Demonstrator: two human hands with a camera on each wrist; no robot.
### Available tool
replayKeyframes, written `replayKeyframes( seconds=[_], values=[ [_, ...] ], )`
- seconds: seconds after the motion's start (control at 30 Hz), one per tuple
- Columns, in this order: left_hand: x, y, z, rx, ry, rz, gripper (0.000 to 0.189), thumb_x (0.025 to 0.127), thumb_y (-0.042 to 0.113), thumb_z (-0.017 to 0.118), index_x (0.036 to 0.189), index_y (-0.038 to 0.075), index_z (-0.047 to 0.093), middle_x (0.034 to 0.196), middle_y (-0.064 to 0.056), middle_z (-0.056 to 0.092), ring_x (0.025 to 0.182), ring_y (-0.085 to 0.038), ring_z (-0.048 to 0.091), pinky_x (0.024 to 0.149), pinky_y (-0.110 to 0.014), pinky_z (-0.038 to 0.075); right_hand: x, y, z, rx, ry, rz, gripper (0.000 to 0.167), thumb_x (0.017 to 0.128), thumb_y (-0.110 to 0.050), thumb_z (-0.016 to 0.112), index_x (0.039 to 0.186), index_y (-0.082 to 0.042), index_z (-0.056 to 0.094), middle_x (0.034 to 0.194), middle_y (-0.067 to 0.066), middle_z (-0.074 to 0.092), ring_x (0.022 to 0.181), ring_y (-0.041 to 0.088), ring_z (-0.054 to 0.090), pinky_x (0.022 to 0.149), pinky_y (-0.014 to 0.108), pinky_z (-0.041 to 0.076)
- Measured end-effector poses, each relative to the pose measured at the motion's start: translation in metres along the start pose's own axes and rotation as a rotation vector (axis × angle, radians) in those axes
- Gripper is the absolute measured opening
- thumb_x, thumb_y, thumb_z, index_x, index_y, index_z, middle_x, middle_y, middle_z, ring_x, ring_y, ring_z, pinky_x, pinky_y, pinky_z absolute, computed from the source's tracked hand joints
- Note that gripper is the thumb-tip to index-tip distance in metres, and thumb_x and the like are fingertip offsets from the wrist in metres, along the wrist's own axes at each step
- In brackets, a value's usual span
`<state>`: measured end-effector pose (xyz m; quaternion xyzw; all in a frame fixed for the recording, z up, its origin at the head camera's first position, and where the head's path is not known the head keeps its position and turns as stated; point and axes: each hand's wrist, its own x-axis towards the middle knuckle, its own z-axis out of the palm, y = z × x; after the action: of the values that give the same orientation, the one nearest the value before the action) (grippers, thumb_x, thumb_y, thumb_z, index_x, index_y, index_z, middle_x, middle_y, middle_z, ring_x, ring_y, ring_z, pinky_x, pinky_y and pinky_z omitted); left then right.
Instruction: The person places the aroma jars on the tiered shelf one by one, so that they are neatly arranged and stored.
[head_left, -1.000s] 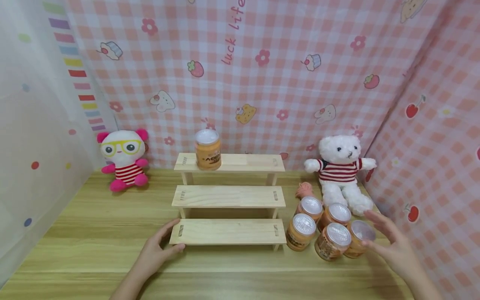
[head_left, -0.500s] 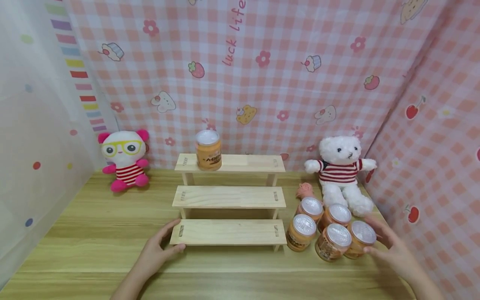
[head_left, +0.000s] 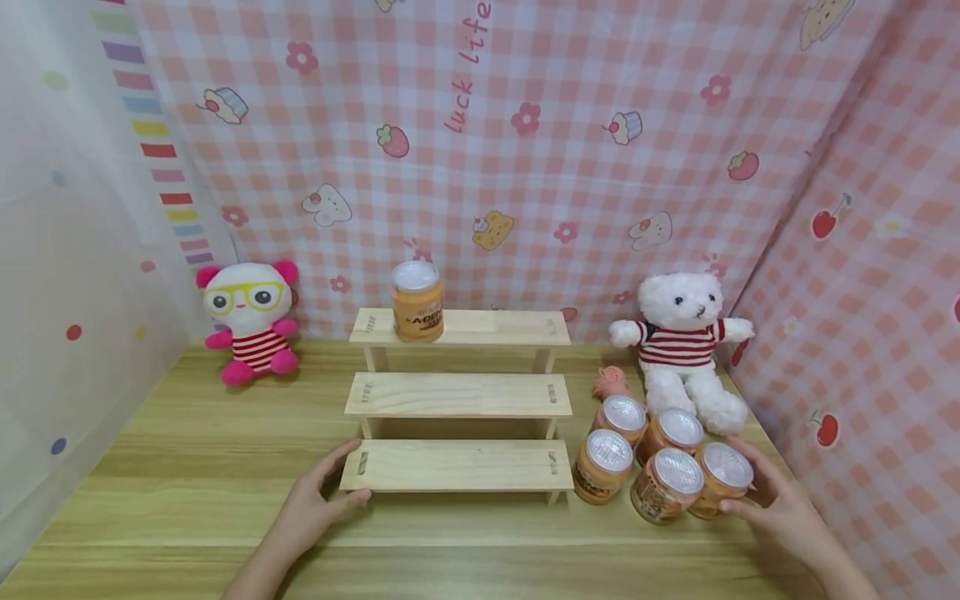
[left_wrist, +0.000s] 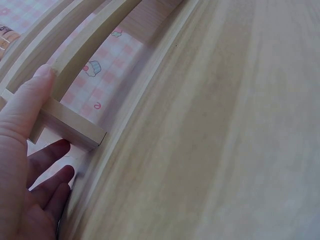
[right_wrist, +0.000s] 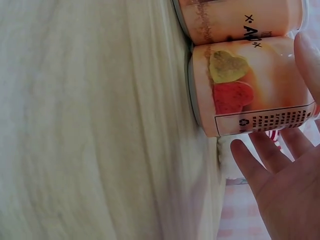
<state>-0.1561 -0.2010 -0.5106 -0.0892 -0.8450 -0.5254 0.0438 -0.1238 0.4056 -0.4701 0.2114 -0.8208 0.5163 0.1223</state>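
Observation:
A three-step wooden display stand (head_left: pixel 457 467) is in the middle of the head view. My left hand (head_left: pixel 311 496) holds the left end of its lowest step, thumb at the front corner and index finger at the back one. An orange can (head_left: pixel 418 308) with a clear lid stands on the top step, toward the left. Several similar cans cluster right of the stand. My right hand (head_left: pixel 780 508) grips the rightmost can (head_left: pixel 726 471), thumb in front and fingers behind. In the right wrist view this can (right_wrist: pixel 250 87) shows printed hearts and stands against another can (right_wrist: pixel 240 20).
A white teddy bear (head_left: pixel 678 333) in a striped shirt sits behind the cans, beside a small pink object (head_left: pixel 611 381). At back left sits a pink-and-white plush toy (head_left: pixel 251 321) with yellow glasses. Checked cloth (head_left: pixel 525 175) hangs behind the wooden table (head_left: pixel 450 567).
My right hand has moved in from the right and its thumb and fingers have come around the rightmost can. My left hand stays at the stand; the cans remain in place.

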Motion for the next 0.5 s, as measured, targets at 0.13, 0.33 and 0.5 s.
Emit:
replayKeyframes(
  seconds=[0.13,0.33,0.5],
  values=[
    [-0.0001,0.0003,-0.0004,0.002,0.002,0.001,0.075,0.074,0.026,0.083,0.140,0.014,0.048,0.133,-0.011,0.055,0.117,-0.028,0.051,0.098,-0.051,0.036,-0.0012,-0.0007,0.0019,-0.064,0.011,0.047,0.083,0.072,0.022,0.070,0.144,0.006,0.032,0.128,-0.023,0.049,0.111,-0.008,0.049,0.084,0.010,0.042],
    [-0.0005,0.0013,-0.0009,-0.004,0.002,0.004,0.075,0.075,0.025,0.082,0.140,0.014,0.048,0.133,-0.012,0.055,0.118,-0.029,0.051,0.098,-0.051,0.036,-0.0013,-0.0022,0.0038,-0.072,0.031,0.099,0.082,0.073,0.019,0.071,0.144,0.002,0.034,0.123,-0.025,0.051,0.108,-0.008,0.051,0.081,0.012,0.045],
    [-0.0010,0.0015,-0.0002,-0.002,0.002,0.018,0.074,0.075,0.024,0.082,0.140,0.012,0.048,0.132,-0.013,0.056,0.117,-0.029,0.051,0.098,-0.048,0.037,-0.0022,-0.0046,0.0027,-0.092,0.051,0.135,0.080,0.075,0.015,0.072,0.144,-0.001,0.036,0.122,-0.025,0.051,0.105,-0.008,0.052,0.079,0.013,0.047]
  ],
)
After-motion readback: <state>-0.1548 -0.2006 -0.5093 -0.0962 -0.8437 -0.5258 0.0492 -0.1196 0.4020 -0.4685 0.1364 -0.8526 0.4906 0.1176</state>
